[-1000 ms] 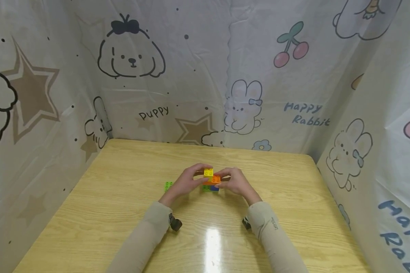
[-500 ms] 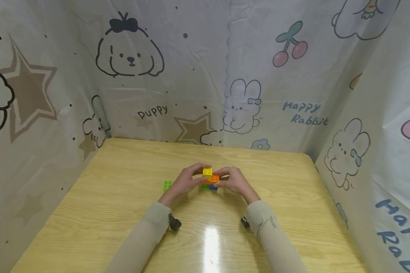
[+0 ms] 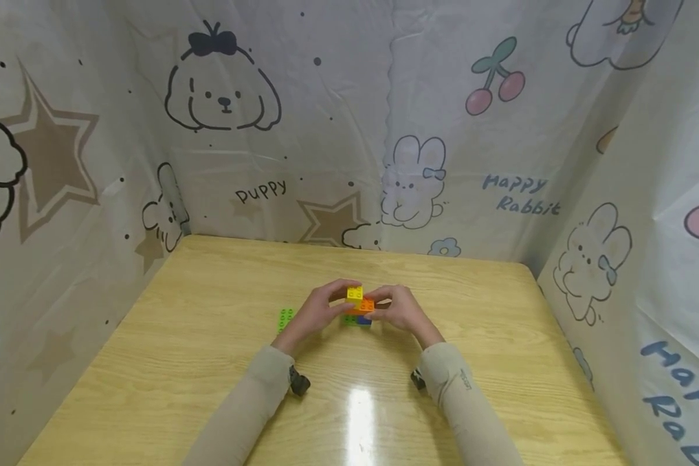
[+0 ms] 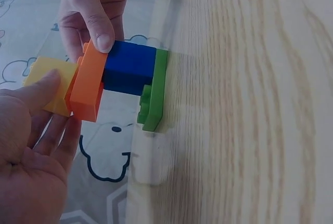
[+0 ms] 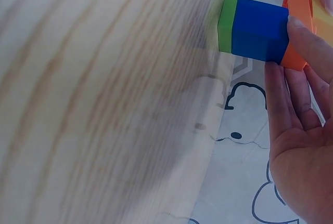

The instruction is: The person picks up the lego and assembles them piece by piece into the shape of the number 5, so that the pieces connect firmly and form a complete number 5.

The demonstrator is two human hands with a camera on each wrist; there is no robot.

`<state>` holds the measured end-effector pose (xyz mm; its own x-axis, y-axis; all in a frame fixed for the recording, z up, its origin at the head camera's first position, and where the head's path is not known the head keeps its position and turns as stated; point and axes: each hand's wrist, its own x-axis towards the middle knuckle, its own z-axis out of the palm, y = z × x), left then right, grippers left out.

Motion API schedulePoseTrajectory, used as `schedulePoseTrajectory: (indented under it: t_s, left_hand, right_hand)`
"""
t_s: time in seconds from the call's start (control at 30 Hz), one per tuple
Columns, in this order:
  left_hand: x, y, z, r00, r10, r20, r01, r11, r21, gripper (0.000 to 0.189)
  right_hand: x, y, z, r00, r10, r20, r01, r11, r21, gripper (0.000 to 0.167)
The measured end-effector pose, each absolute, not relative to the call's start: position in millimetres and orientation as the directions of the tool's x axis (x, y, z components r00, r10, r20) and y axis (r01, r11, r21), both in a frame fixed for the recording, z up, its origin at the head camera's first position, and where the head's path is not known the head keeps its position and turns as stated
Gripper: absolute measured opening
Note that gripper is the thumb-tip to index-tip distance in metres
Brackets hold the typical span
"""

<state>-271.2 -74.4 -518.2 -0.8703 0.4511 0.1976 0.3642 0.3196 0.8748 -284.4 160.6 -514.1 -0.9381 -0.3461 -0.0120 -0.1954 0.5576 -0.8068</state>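
A small brick stack stands on the table (image 3: 466, 375). At its bottom is a green building brick plate (image 4: 158, 91), with a blue brick (image 5: 260, 30) on one end. Across the blue brick lies an orange brick (image 4: 87, 88), its other end overhanging. My left hand (image 3: 317, 312) pinches a yellow brick (image 3: 355, 296) between thumb and fingers at the orange brick's overhanging end. In the left wrist view the yellow brick looks slightly tilted; whether it is fully seated I cannot tell. My right hand (image 3: 404, 309) grips the orange brick, its thumb near the seam with the blue one.
Another green studded brick or plate (image 3: 285, 318) lies on the table left of the stack, partly behind my left hand. Patterned cloth walls (image 3: 338, 129) enclose the table's back and sides. A black wrist device (image 3: 299, 382) shows at the left cuff.
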Motion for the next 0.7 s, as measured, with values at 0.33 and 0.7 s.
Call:
schedulePoseTrajectory:
  t_s: [0.33, 0.7]
  left_hand:
    - [-270.6, -74.4, -518.2, -0.872, 0.445, 0.204, 0.369, 0.324, 0.871, 0.044]
    - [-269.6, -75.0, -519.9, -0.859, 0.441, 0.260, 0.448, 0.403, 0.798, 0.044]
  right_hand:
    - [-283.4, 159.7, -512.1, -0.940, -0.340, -0.021, -0.187, 0.564, -0.804, 0.036]
    - [-282.6, 159.6, -511.8, -0.941, -0.338, -0.024, -0.186, 0.573, -0.798, 0.037]
